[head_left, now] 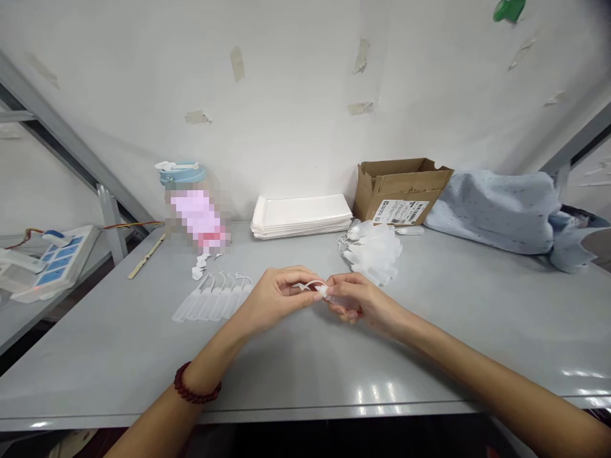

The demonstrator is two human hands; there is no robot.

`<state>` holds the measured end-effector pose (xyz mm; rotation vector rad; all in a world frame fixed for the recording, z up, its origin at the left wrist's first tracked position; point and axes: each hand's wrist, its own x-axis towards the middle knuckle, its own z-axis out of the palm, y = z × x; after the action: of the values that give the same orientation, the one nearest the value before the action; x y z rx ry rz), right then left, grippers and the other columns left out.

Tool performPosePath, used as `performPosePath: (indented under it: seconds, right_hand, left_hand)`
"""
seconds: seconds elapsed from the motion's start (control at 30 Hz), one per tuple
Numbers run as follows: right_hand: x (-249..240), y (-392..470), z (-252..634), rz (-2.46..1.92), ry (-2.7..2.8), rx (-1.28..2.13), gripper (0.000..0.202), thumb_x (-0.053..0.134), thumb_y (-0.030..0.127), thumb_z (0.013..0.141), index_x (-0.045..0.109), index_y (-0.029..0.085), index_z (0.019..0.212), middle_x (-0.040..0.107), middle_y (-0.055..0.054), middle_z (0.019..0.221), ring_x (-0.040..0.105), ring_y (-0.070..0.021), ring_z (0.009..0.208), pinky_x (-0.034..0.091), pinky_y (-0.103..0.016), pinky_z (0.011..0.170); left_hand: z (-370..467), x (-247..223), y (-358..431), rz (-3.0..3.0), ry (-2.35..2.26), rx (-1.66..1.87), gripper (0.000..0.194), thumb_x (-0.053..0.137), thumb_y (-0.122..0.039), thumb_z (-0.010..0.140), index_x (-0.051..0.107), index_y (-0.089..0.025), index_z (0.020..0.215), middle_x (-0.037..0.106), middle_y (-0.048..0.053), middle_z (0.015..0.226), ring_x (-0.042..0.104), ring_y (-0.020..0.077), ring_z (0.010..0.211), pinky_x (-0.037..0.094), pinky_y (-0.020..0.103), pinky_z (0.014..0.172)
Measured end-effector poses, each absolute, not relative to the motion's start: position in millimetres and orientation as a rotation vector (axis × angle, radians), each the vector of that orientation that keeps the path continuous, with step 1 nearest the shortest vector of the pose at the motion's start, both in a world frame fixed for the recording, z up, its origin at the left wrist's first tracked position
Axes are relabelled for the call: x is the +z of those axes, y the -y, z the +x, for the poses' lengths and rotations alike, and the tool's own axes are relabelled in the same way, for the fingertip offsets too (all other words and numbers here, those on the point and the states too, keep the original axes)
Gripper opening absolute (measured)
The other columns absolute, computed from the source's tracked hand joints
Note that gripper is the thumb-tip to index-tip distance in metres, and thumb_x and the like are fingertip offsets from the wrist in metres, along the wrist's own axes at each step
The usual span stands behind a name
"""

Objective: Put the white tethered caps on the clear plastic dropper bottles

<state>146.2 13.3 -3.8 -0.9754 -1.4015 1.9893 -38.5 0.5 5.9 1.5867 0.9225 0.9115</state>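
Above the middle of the table, my left hand (281, 296) and my right hand (360, 299) meet, fingers pinched together. Between their fingertips is a small translucent white plastic piece with a thin looped strap (315, 284); both hands grip it, and my fingers hide most of it. Left of my left hand lies a row of flat translucent sleeves with thin straps (210, 302), side by side. Beyond my right hand, a fanned pile of similar translucent sleeves (375, 251) rests on the table, straps toward the left.
White flat packs (303, 213) are stacked by the wall, beside an open cardboard box (401, 194). Pale blue fabric (491, 210) lies at right. At left are a light blue round container (184, 173), white scraps (199, 267), a thin stick (147, 256) and a white-and-blue device (57, 264).
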Motion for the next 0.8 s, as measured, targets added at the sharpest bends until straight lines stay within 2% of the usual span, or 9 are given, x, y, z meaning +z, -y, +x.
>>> performPosePath:
  seconds: [0.07,0.17,0.27,0.33,0.47,0.63,0.8]
  right_hand:
    - [-2.9,-12.3,145.9,-0.967,1.455,1.917,0.022,0.057,0.033,0.075,0.046,0.017,0.064,0.041,0.006,0.051,0.028,-0.0047,0.044,0.015,-0.023,0.045]
    - [-2.6,-10.4,145.2,-0.990,1.573,1.751,0.021,0.058,0.034,0.074,0.050,0.016,0.067,0.043,0.005,0.054,0.033,-0.0064,0.048,0.021,-0.022,0.046]
    - [-5.5,-10.6,144.4,-1.042,1.569,1.724,0.018,0.057,0.032,0.073,0.052,0.016,0.067,0.044,0.005,0.054,0.035,-0.0067,0.049,0.023,-0.021,0.045]
    - [-9.2,-12.6,143.7,-1.097,1.470,1.823,0.017,0.053,0.030,0.072,0.050,0.016,0.063,0.042,0.005,0.049,0.031,-0.0061,0.044,0.018,-0.021,0.042]
    - [-15.0,-16.6,142.4,-1.158,1.346,1.948,0.019,0.044,0.031,0.073,0.047,0.017,0.062,0.037,0.006,0.043,0.022,-0.0048,0.036,0.010,-0.021,0.038]
    - [-11.9,-15.2,140.8,-1.097,1.319,1.954,0.019,0.044,0.032,0.074,0.048,0.016,0.064,0.039,0.005,0.047,0.025,-0.0046,0.038,0.012,-0.021,0.040]
    - [-8.7,-12.1,140.1,-1.009,1.323,1.962,0.017,0.045,0.032,0.071,0.049,0.016,0.067,0.042,0.004,0.051,0.029,-0.0054,0.041,0.016,-0.022,0.042]
  left_hand:
    - [-38.4,6.5,-1.1,1.578,-0.938,0.901,0.015,0.065,-0.023,0.077,0.071,-0.015,0.088,0.067,0.006,0.089,0.061,0.0171,0.084,0.049,0.025,0.074]
    - [-37.9,6.1,-1.1,1.557,-1.045,0.837,0.019,0.063,-0.033,0.079,0.070,-0.015,0.083,0.067,0.003,0.073,0.062,0.0148,0.068,0.049,0.025,0.066]
    - [-36.1,2.9,0.7,1.574,-1.090,0.787,0.022,0.061,-0.034,0.081,0.069,-0.014,0.079,0.063,0.002,0.062,0.059,0.0132,0.058,0.048,0.024,0.059]
    - [-33.9,-0.9,2.3,1.614,-1.069,0.808,0.019,0.060,-0.031,0.082,0.070,-0.014,0.082,0.064,0.003,0.069,0.059,0.0129,0.060,0.049,0.024,0.061]
    - [-30.6,-8.3,2.6,1.699,-0.977,0.906,0.014,0.060,-0.021,0.080,0.069,-0.016,0.090,0.064,0.006,0.090,0.061,0.0160,0.080,0.050,0.027,0.074]
    - [-33.6,-9.4,-0.6,1.596,-0.914,0.941,0.015,0.063,-0.016,0.077,0.068,-0.015,0.091,0.063,0.006,0.095,0.061,0.0171,0.087,0.050,0.030,0.082]
    - [-37.0,-6.2,-2.3,1.540,-0.915,0.917,0.014,0.066,-0.025,0.077,0.069,-0.015,0.086,0.064,0.007,0.092,0.061,0.0181,0.086,0.050,0.031,0.080]
